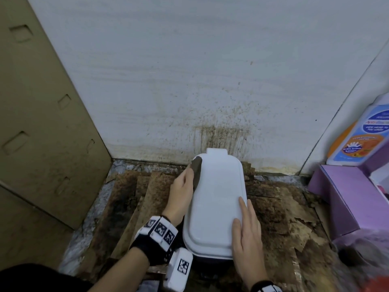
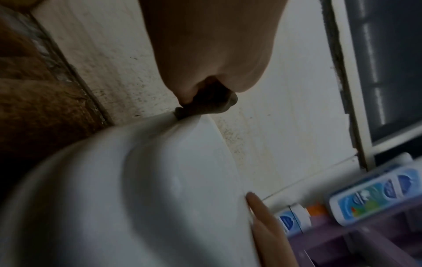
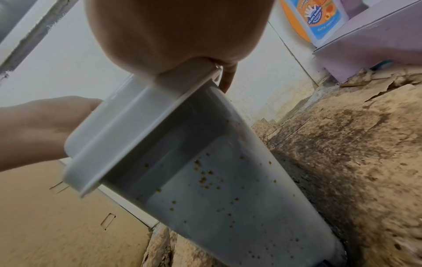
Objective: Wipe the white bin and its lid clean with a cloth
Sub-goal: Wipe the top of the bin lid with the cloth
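Note:
A white bin stands on a stained floor against the wall, its white lid (image 1: 216, 199) closed on top. The bin's side (image 3: 239, 189) is speckled with brown spots. My left hand (image 1: 182, 189) grips a dirty brown cloth (image 1: 196, 168) and holds it against the lid's far left edge; the left wrist view shows the cloth (image 2: 210, 103) pinched by the fingers at the lid (image 2: 148, 180) rim. My right hand (image 1: 247, 226) lies flat on the lid's near right side with straight fingers (image 2: 258, 206), steadying it.
A brown cardboard panel (image 1: 42, 123) stands at the left. The white wall (image 1: 210, 81) behind is splattered with brown stains. At the right sits a purple box (image 1: 345, 197) with cleaner bottles (image 1: 362, 135). Torn, dirty cardboard (image 1: 294, 218) covers the floor.

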Demonstrator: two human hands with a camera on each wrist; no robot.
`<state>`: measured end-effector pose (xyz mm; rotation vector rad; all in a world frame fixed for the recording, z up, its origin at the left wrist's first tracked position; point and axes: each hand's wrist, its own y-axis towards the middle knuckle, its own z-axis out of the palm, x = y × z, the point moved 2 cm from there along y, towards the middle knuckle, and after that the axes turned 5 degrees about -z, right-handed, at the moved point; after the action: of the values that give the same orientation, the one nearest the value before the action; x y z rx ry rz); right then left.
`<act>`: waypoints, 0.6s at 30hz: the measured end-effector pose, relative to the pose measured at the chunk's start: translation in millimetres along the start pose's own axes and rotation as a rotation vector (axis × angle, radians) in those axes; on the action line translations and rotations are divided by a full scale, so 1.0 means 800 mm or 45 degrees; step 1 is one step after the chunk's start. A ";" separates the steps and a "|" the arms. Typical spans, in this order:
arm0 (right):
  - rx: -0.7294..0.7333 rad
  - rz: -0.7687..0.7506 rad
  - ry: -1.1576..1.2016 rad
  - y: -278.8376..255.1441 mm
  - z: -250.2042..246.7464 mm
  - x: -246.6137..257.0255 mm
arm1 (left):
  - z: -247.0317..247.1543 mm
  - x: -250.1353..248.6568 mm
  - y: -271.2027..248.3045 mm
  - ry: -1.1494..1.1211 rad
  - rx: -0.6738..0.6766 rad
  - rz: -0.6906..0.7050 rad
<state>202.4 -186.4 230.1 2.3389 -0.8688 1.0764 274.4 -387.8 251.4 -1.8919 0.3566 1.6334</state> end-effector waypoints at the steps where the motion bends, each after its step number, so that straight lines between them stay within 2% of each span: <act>1: 0.002 0.004 -0.001 0.000 0.000 0.000 | -0.002 0.004 -0.013 0.019 -0.008 0.027; 6: -0.018 0.002 0.009 -0.001 0.002 -0.001 | -0.011 0.026 -0.093 0.113 -0.037 0.084; 9: -0.029 -0.004 -0.008 -0.001 0.004 -0.005 | -0.012 0.037 -0.121 0.096 -0.027 0.017; 13: -0.031 -0.016 -0.017 0.000 0.005 -0.008 | -0.010 0.039 -0.122 0.050 -0.024 -0.028; 18: -0.044 -0.013 -0.013 0.001 0.005 -0.008 | -0.014 0.033 -0.092 0.000 -0.009 -0.067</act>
<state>200.6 -187.2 222.3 2.3198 -0.8713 1.0382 330.3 -332.4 246.2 -1.8912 0.2987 1.6019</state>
